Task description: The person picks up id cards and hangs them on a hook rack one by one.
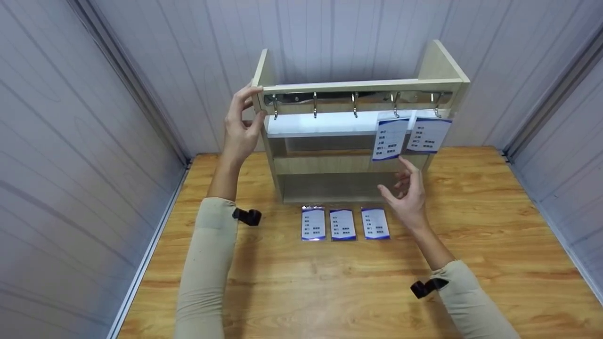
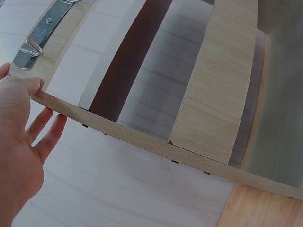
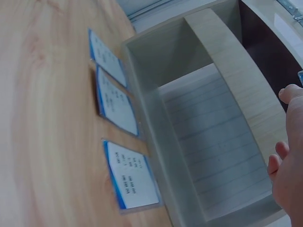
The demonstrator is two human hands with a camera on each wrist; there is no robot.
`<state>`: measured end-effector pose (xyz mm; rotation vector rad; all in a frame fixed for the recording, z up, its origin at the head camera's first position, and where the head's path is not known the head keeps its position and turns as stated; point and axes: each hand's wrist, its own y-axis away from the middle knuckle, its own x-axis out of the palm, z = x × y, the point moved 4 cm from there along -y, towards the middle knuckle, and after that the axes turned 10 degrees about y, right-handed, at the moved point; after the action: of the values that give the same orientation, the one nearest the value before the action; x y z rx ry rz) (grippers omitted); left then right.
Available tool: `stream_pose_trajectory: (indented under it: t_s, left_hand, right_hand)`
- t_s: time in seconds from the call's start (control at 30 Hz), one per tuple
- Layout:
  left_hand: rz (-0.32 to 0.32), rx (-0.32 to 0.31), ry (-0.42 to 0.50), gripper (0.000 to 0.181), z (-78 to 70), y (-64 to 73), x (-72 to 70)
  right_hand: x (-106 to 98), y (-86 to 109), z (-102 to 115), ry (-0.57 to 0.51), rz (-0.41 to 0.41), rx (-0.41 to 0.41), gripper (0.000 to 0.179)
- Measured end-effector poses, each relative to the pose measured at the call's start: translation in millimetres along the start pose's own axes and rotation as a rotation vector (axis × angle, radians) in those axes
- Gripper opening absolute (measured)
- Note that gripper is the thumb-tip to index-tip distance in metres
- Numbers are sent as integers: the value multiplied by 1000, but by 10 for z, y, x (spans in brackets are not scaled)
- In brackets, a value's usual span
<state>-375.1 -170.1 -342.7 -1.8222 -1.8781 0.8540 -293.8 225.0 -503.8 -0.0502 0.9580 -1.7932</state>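
My left hand (image 1: 241, 125) grips the upper left side of a small wooden shelf rack (image 1: 330, 165), thumb at the front and other fingers around the panel edge. Two badge cards in clear sleeves hang from the two rightmost hooks: one card (image 1: 390, 139) on the fourth hook and another card (image 1: 429, 135) at the far right. Just below the fourth hook's card is my right hand (image 1: 409, 197), its thumb and fingers spread apart and nothing between them. The index fingertip is at that card's lower corner; whether it touches cannot be told.
A metal hook rail (image 1: 330, 98) runs along the rack's top board, its three left hooks bare. Three more cards lie in a row on the wood-grain table before the rack: a left card (image 1: 313, 224), a middle card (image 1: 343, 225) and a right card (image 1: 375, 224). Panelled walls (image 1: 89, 155) flank the table.
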Motion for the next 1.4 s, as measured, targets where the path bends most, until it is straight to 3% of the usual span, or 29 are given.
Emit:
stream_pose_trajectory:
  t_s: [0.6, 1.2, 1.4]
  left_hand:
    - [3, 11, 1, 46, -23, 1, -10]
    - [16, 6, 19, 46, -35, 7, -4]
    - [10, -2, 28, 46, -34, 5, -6]
  right_hand:
    - [67, 327, -213, 111, 122, 6, 73]
    - [159, 526, -327, 128, 259, 174, 84]
    - [201, 591, -346, 200, 299, 231, 83]
